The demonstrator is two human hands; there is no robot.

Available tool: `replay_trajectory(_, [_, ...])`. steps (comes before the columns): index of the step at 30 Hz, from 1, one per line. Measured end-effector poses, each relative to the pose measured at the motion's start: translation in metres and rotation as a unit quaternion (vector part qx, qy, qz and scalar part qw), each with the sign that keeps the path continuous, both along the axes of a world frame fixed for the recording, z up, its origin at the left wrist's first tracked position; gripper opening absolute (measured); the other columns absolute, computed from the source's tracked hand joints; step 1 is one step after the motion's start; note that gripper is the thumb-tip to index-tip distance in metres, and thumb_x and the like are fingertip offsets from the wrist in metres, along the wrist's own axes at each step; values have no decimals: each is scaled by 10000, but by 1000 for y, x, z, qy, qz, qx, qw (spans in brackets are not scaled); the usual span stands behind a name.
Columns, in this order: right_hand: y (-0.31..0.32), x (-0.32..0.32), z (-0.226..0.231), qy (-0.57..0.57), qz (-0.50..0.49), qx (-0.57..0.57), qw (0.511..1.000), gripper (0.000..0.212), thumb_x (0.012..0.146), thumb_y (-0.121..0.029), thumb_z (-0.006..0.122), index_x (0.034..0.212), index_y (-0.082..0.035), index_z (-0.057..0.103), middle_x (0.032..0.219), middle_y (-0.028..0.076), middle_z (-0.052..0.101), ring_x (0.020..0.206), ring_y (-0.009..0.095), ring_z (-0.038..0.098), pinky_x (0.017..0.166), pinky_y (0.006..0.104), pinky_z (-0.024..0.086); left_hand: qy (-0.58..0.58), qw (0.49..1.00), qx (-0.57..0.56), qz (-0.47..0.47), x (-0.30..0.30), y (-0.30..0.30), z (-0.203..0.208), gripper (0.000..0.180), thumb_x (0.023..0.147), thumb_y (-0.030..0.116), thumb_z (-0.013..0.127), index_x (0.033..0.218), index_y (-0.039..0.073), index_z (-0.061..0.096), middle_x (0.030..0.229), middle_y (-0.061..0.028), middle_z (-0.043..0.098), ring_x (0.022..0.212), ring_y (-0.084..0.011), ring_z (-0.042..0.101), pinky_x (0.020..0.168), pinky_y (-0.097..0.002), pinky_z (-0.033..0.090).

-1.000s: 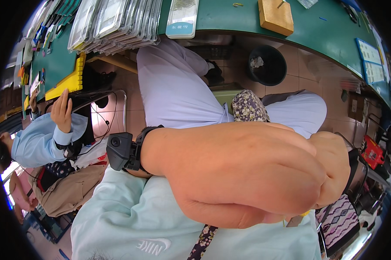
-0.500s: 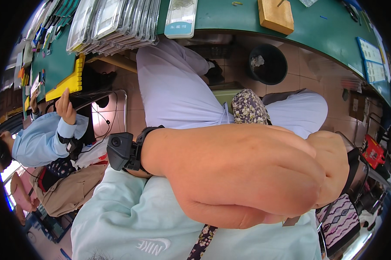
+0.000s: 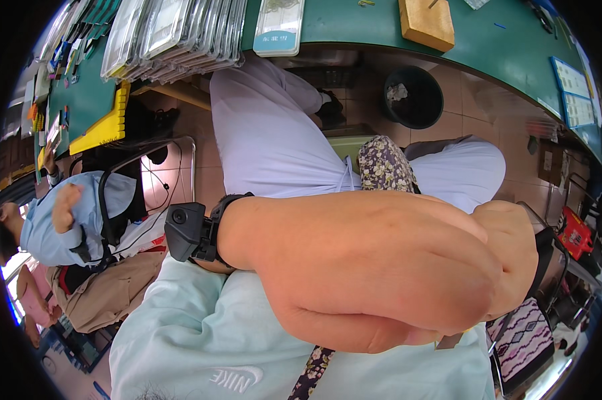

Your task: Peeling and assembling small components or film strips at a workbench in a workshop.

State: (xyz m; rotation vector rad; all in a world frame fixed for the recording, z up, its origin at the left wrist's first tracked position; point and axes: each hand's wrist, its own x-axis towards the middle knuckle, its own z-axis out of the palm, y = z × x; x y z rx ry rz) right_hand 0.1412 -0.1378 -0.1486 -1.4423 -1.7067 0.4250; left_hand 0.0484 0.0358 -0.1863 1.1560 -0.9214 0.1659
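Note:
My left hand (image 3: 374, 267) fills the middle of the view, close in front of my chest. Its fingers curl inward, and a black band with a small camera (image 3: 186, 232) circles the wrist. Just beyond it on the right, my right hand (image 3: 513, 257) is partly covered, its fingers hidden behind the left. From under the left fingertips pokes a small flat brownish piece (image 3: 449, 340), with a bit of yellow beside it. Most of what the fingers close on is hidden. Both hands are raised above my lap, away from the table.
Along the far side runs a green table (image 3: 354, 27). On it are stacked clear plastic cases (image 3: 174, 40), a flat case with a blue label (image 3: 278, 33) and a wooden block (image 3: 427, 25). A black bin (image 3: 414, 110) stands below. A co-worker (image 3: 74, 213) sits at left.
My hands have hardly moved; a bit of yellow now shows at the left fingertips. The co-worker's raised hand at the left has dropped lower and further left.

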Motion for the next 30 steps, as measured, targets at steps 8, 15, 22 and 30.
replay_trajectory(8, [1,-8,-9,-15,-33,56,998,394,523,-293,671,741,18,568,666,113,541,529,244,502,488,347,348,18,1000,-13,2,-2,-1,0,256,786,28,482,1031,-47,470,938,-174,514,833,-359,488,732,-424,414])
replay_trajectory(15, [-1,-9,-11,-50,-67,68,994,300,545,-217,641,709,15,544,621,113,525,488,237,487,461,344,358,29,999,-22,32,-5,-4,-3,233,799,31,475,1018,-46,475,944,-174,504,843,-356,487,740,-422,414])
replay_trajectory(22, [4,-16,-11,-115,-171,74,976,281,548,-246,591,656,0,512,623,92,495,475,226,440,452,326,335,8,994,-93,60,-6,-14,-6,212,796,24,477,998,-40,478,928,-172,496,840,-355,481,747,-419,407])
replay_trajectory(30, [8,-14,-16,-24,-103,118,987,302,474,-269,577,616,-13,507,532,58,407,413,205,364,407,309,245,4,986,-142,85,-7,-24,-7,213,799,30,474,1001,-37,475,925,-171,498,845,-353,479,741,-417,404])
